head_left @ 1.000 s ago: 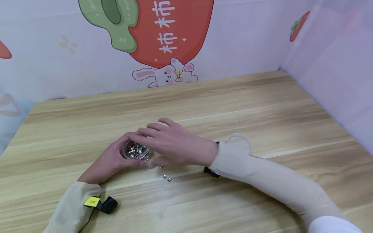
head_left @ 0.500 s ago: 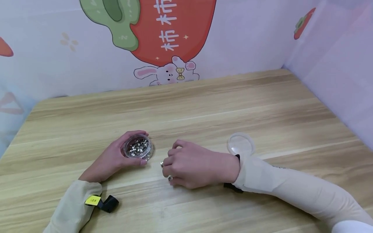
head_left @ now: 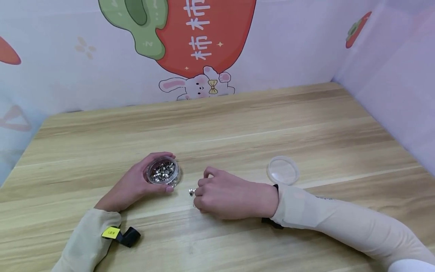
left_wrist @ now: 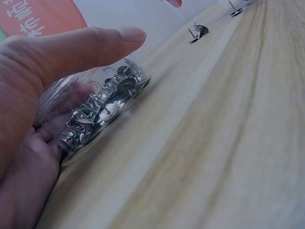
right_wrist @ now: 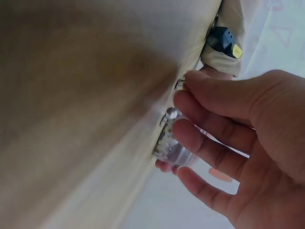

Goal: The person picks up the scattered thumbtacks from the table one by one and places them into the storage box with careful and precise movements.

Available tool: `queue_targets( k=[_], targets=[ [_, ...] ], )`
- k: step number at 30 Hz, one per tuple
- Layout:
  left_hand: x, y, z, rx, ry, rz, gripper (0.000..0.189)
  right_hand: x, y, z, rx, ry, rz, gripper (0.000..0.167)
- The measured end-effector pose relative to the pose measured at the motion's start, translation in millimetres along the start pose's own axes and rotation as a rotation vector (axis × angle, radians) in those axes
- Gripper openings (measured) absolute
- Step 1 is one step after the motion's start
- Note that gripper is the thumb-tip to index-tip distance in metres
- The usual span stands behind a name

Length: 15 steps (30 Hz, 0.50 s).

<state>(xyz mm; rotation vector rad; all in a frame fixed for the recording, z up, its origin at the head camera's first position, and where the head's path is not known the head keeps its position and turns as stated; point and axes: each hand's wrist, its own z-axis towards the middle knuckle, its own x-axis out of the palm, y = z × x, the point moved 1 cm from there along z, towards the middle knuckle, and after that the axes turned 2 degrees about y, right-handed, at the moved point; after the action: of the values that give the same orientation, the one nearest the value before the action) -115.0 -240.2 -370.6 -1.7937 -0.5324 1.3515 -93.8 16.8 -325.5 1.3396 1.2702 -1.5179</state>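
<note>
My left hand [head_left: 136,177] grips a clear round plastic tub [head_left: 148,174] of silver thumbtacks [head_left: 163,172], thumb on the near side, fingers round the back. The tub stands on the table, its open top facing up. To its right, my right hand [head_left: 225,194] is bent low over the wood with curled fingers. In the right wrist view, its thumb and index fingertips pinch at a loose thumbtack [right_wrist: 180,84]. Beyond the index finger shows another tack's round head [right_wrist: 171,113]. The left wrist view shows loose thumbtacks [left_wrist: 199,29] on the wood, pins sticking up.
A clear round lid [head_left: 283,170] lies flat on the wooden table [head_left: 217,124], behind the right forearm. A patterned cloth backdrop [head_left: 285,41] stands along the back edge and the right side. A black strap piece [head_left: 129,237] sticks out from the left sleeve.
My right hand has moved back from the tub to the loose tacks, and its fingers have curled down there. The lid has come into fuller view. The left hand keeps its grip on the tub.
</note>
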Motion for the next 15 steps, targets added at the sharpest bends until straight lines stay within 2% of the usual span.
queue_targets(
  k=[5,9,12,15],
  targets=[
    [-1.0,1.3,-1.5,0.005,0.002,-0.016,0.082,-7.1,-10.8,5.1,0.061,-0.025,0.061,0.013],
    [-0.1,0.9,-0.7,0.005,0.009,-0.01,0.082,-12.6,-20.4,18.9,0.114,-0.04,0.129,0.012],
    [-0.7,0.9,-1.3,-0.017,0.012,0.01,0.082,-19.3,-26.3,40.2,0.155,-0.045,0.101,0.011],
    [-1.6,1.4,-1.8,-0.045,0.017,0.029,0.079,-25.1,-32.5,61.2,0.192,-0.058,0.016,0.016]
  ],
)
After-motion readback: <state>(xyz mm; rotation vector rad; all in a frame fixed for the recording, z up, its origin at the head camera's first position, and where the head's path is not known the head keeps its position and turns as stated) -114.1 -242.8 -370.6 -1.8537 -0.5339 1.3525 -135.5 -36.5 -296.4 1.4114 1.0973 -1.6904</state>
